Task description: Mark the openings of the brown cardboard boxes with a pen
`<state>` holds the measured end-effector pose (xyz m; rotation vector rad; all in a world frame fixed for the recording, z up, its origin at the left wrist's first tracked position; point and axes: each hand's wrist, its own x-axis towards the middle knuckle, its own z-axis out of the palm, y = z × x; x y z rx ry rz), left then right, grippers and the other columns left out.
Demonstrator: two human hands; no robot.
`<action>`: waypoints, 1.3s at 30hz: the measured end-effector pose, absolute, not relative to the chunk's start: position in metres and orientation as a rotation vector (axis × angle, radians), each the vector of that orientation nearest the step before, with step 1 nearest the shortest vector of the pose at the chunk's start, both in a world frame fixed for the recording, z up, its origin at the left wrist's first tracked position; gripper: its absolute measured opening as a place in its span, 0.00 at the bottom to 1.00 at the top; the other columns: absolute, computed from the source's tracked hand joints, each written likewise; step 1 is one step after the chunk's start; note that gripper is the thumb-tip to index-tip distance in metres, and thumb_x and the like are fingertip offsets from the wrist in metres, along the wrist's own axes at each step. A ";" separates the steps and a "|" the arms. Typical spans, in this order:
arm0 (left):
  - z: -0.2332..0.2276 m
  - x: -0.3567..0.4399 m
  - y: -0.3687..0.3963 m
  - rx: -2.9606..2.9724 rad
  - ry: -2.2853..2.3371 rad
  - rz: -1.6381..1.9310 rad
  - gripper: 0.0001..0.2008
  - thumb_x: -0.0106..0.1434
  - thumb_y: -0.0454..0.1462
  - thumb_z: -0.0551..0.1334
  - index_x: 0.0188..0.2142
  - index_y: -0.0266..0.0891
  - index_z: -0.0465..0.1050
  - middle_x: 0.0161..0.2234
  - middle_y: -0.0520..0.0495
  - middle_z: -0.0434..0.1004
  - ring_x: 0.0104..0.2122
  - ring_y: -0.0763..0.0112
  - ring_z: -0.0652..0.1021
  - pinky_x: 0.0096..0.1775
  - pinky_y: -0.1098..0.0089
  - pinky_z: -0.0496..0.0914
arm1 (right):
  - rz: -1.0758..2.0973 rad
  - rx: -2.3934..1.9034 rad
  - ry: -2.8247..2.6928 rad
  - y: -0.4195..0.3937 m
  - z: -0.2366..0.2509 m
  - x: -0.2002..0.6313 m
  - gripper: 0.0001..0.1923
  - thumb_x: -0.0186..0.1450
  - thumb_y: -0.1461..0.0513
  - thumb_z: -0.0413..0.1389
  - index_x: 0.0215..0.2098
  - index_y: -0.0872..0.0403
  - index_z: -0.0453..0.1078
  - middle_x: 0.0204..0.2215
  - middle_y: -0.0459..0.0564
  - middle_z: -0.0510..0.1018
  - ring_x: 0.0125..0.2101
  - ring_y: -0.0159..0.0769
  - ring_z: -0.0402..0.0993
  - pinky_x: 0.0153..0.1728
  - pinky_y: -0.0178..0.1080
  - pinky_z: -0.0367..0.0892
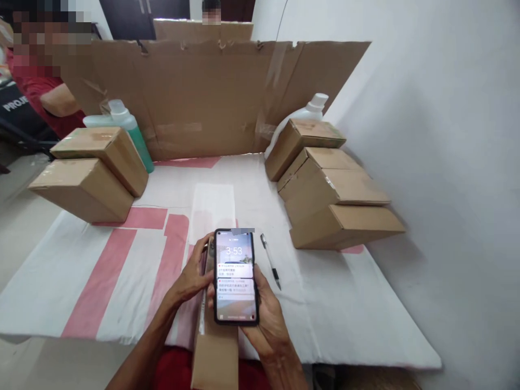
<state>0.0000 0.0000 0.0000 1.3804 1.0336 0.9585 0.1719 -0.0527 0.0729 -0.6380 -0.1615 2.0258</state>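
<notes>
A smartphone (235,303) with a lit lock screen reading 3:53 is held upright in front of me. My right hand (270,317) wraps around its lower right side, fingertips showing at its left edge. Behind and below the phone is a narrow cardboard box (215,360), reaching from my lap over the table edge. My left hand (195,273) curls around the box's upper left side, its thumb close to the phone; the phone partly hides this grip. A clear pen with a black grip (270,261) lies on the table just right of the phone.
Two cardboard boxes (87,181) and a green-liquid bottle (140,141) stand at left. Several boxes (349,184) and a white bottle (298,114) stand at right. A tall cardboard sheet (211,103) closes the back. A white wall (455,162) rises at right. A person in red (40,97) is behind, left.
</notes>
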 end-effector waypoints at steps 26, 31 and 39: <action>-0.028 -0.016 -0.033 1.318 1.208 1.029 0.34 0.73 0.54 0.53 0.73 0.50 0.51 0.75 0.42 0.50 0.70 0.49 0.62 0.69 0.47 0.58 | 0.429 -1.948 -1.518 -0.053 -0.054 0.217 0.29 0.73 0.51 0.45 0.60 0.62 0.72 0.46 0.67 0.78 0.49 0.57 0.72 0.54 0.61 0.68; -0.035 -0.025 -0.075 1.543 1.285 0.894 0.29 0.75 0.53 0.50 0.71 0.48 0.59 0.72 0.41 0.58 0.71 0.51 0.59 0.71 0.44 0.50 | 0.698 -1.752 -1.493 -0.085 -0.020 0.200 0.29 0.74 0.49 0.46 0.61 0.59 0.73 0.61 0.68 0.71 0.62 0.58 0.66 0.64 0.62 0.61; 0.003 -0.037 -0.101 1.324 1.246 0.768 0.33 0.70 0.58 0.54 0.71 0.56 0.60 0.72 0.46 0.58 0.70 0.47 0.61 0.70 0.43 0.56 | 1.542 -1.386 -1.168 -0.118 0.048 0.191 0.38 0.74 0.48 0.54 0.77 0.41 0.44 0.67 0.51 0.70 0.71 0.46 0.58 0.71 0.57 0.49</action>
